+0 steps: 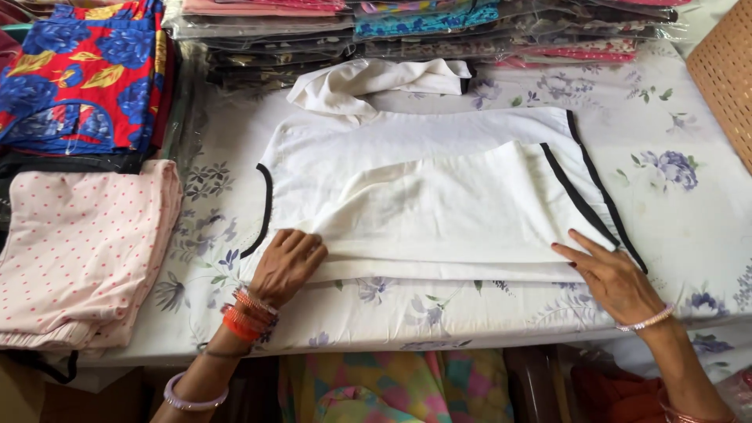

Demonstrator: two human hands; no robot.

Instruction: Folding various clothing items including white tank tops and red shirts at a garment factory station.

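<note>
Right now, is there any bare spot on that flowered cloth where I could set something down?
Yes: the flowered tablecloth is bare right of the white garment, up to the wicker basket. A narrow strip runs along the near edge between the left hand and right hand. The left side and back are crowded with folded clothes.

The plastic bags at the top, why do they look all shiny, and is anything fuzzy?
In the head view, soft light glints off the clear plastic bags of folded clothes, making pale glare streaks. The white garment and both hands, left hand and right hand, look sharp; shadows under them are faint.
</note>
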